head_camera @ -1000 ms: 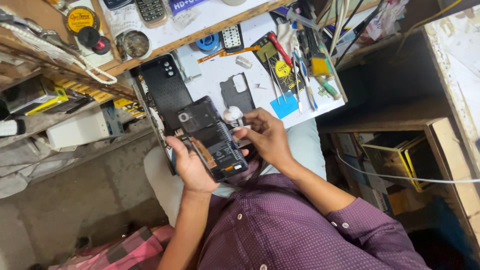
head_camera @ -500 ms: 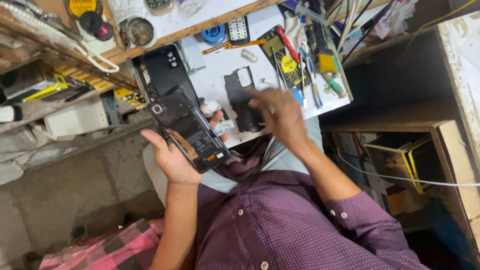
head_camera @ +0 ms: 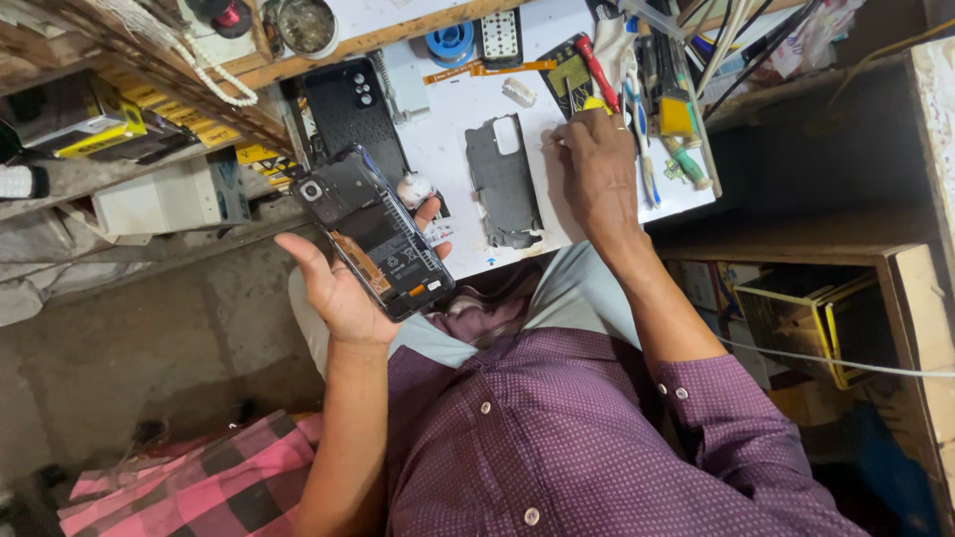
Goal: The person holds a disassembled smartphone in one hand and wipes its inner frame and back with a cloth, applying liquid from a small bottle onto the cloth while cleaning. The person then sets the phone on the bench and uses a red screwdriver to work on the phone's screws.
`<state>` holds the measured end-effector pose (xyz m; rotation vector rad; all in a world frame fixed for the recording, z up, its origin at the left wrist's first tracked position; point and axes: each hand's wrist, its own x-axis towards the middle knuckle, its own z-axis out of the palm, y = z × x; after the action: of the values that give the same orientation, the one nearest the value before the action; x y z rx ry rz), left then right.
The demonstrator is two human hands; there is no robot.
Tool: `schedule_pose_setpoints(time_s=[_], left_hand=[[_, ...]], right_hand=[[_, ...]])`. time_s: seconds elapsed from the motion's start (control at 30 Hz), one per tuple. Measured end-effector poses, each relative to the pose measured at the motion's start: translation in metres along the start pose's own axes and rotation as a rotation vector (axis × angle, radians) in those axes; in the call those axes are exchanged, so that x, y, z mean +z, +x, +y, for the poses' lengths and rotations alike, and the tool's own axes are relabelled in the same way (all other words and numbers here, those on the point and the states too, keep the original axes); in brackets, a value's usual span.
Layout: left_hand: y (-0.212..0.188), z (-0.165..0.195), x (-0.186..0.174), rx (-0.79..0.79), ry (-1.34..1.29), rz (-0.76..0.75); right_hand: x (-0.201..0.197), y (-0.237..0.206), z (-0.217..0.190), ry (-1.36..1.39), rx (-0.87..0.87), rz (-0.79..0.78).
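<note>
The white work mat [head_camera: 617,214] on the wooden bench is carrying nearly everything; on its upper left a black textured phone back cover with a camera cut-out [head_camera: 353,114] is lying flat; in the middle a dark grey plastic inner frame plate [head_camera: 504,179] is lying face down; at the right edge a crowd of screwdrivers and tweezers with red, yellow and green handles [head_camera: 657,109] is resting.

The left hand [head_camera: 343,293] is cradling the opened black smartphone with its back removed [head_camera: 373,234] in the palm, fingers wrapping the lower edge and the thumb pressing on one side, so the phone is staying off the mat, tilted, just in front of the bench edge. The right hand [head_camera: 597,164] is reaching over the mat near the tools; its fingertips are pinched together, but I cannot tell if they are gripping something small.

To do this step well, I think the left hand should be keeping the phone level and steady, because loose parts could be sliding out of an open body; the right hand should be picking only by fingertips, slowly.

The phone is showing its inside: a round camera lens at the top corner, a dark battery area in the middle, a copper-orange flex strip along one side, and small orange connectors near the bottom.
</note>
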<state>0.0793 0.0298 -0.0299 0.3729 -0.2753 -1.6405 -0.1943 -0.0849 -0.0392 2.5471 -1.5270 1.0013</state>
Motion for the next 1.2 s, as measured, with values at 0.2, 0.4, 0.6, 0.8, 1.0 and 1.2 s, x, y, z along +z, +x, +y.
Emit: schedule_pose_setpoints(time_s=[0.2, 0.4, 0.6, 0.8, 1.0, 1.2], left_hand=[[-0.001, -0.001, -0.001, -0.016, 0.037, 0.021], [0.000, -0.012, 0.001, -0.053, 0.040, 0.004], [-0.001, -0.021, 0.009, -0.097, 0.030, -0.015], [-0.002, -0.028, 0.011, -0.106, 0.024, -0.054], [-0.005, -0.029, 0.013, -0.121, 0.087, -0.032], [-0.003, -0.031, 0.009, -0.138, 0.030, -0.051]], right_hand=[[-0.014, -0.005, 0.002, 0.794, 0.473, -0.041], [-0.010, -0.015, -0.010, 1.241, 0.671, -0.015], [-0.006, -0.011, -0.034, 1.456, 0.663, -0.092], [0.001, -0.003, -0.056, 1.566, 0.760, -0.138], [0.005, -0.001, -0.063, 1.587, 0.762, -0.148], [0.005, -0.003, -0.061, 1.566, 0.745, -0.169]])
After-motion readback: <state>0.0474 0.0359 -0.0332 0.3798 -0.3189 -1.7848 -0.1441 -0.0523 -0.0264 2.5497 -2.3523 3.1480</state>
